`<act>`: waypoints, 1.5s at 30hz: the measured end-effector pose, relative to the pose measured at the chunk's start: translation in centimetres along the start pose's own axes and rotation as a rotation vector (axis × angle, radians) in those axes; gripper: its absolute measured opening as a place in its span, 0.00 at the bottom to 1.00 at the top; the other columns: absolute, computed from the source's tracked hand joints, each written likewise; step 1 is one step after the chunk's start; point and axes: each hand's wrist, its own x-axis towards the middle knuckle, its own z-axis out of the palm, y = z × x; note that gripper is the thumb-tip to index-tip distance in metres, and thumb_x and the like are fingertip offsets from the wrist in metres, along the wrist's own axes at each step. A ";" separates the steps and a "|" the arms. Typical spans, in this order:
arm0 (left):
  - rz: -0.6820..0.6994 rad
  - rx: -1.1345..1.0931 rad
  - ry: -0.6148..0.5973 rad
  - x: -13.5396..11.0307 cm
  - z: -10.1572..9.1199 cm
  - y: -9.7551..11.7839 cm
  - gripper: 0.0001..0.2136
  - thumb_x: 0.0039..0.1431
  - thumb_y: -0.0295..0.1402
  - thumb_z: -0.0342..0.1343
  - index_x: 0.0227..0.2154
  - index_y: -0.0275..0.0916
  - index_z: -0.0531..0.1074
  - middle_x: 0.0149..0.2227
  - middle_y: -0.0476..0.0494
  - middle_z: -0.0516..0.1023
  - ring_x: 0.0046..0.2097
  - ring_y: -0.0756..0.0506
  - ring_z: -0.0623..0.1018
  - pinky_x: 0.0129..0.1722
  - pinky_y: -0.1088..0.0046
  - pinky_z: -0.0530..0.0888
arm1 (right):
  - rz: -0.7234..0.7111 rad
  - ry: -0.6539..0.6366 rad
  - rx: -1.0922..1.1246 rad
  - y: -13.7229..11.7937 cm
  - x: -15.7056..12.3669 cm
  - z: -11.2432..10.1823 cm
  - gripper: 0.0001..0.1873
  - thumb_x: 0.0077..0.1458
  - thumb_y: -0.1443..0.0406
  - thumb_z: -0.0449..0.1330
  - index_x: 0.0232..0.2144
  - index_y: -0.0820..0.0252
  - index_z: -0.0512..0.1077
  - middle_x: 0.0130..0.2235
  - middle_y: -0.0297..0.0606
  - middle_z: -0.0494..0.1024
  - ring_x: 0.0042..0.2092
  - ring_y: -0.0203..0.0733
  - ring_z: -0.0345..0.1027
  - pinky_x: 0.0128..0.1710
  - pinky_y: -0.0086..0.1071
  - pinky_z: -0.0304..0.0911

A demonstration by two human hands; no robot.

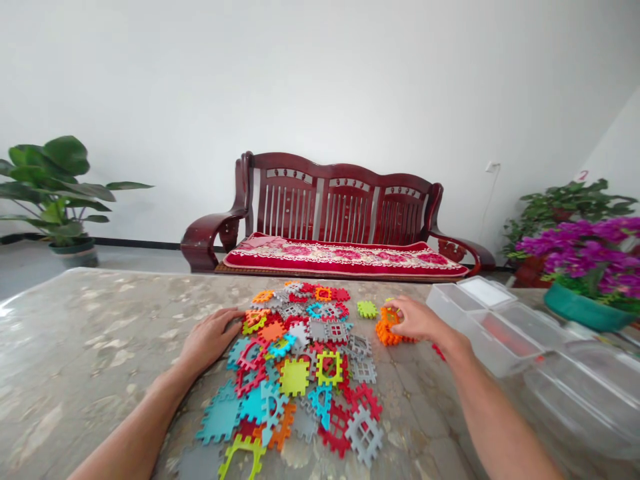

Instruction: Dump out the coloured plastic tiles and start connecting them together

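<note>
A heap of interlocking plastic building tiles [295,377] in red, grey, blue, lime and orange spreads over the middle of the table. My left hand [214,335] lies on the tabletop at the heap's left edge, fingers stretched out beside an orange and a lime tile. To the right of the heap, my right hand [415,319] pinches an orange tile [390,316] between thumb and fingers. It is over a small group of orange tiles [387,334], and my fingers partly hide these. A lime tile [367,309] lies just left of that hand.
Clear plastic boxes [493,333] stand at the right, one with something red inside. Behind them is a teal planter [583,308] of purple flowers. A patterned cover [125,347] lies over the table. Beyond is a wooden bench [330,200]; a potted plant [65,193] stands left.
</note>
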 end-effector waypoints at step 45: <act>-0.054 -0.049 -0.003 -0.5 -1.0 1.5 0.18 0.61 0.39 0.47 0.49 0.45 0.76 0.55 0.45 0.77 0.56 0.41 0.74 0.58 0.65 0.68 | -0.616 0.034 0.058 -19.5 -3.0 6.3 0.25 0.47 0.57 0.69 0.49 0.52 0.74 0.48 0.39 0.77 0.51 0.51 0.61 0.52 0.44 0.57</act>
